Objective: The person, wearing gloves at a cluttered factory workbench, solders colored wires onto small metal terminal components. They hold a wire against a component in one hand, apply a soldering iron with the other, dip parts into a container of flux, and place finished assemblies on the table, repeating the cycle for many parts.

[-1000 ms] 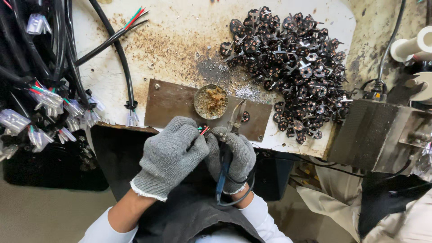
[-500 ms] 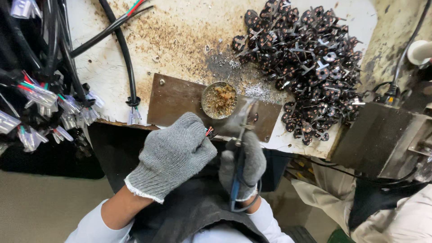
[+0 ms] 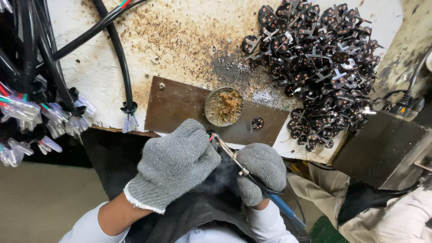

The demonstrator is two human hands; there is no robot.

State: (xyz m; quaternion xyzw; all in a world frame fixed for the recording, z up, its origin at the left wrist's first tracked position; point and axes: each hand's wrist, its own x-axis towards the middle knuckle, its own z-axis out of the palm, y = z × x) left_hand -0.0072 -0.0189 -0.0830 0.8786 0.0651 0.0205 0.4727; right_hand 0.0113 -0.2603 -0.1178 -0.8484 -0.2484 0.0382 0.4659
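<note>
The left hand, in a gray knit glove, is curling into a closed fist and is pinching the end of a thin wire whose red tip is poking out at about 2 o'clock from the fist. The right hand, also in a gray glove, is wrapping shut around a soldering iron with a blue handle, and the iron's metal tip is pointing toward 10 o'clock and is meeting the red wire end just beside the left hand. A little gray smoke is floating below the two hands. Both hands are sitting at the near edge of a stained white workbench. Just at 12 o'clock from the hands, a small round tin of brown crumbly stuff is sitting on a brown metal plate. One small black part is lying on that plate, at 3 o'clock from the tin. A big pile of the same black parts is lying at 1 o'clock, well apart from the hands. Black cables with clear plastic ends are hanging at 9 and 10 o'clock. A dark metal box is sitting at 3 o'clock.
</note>
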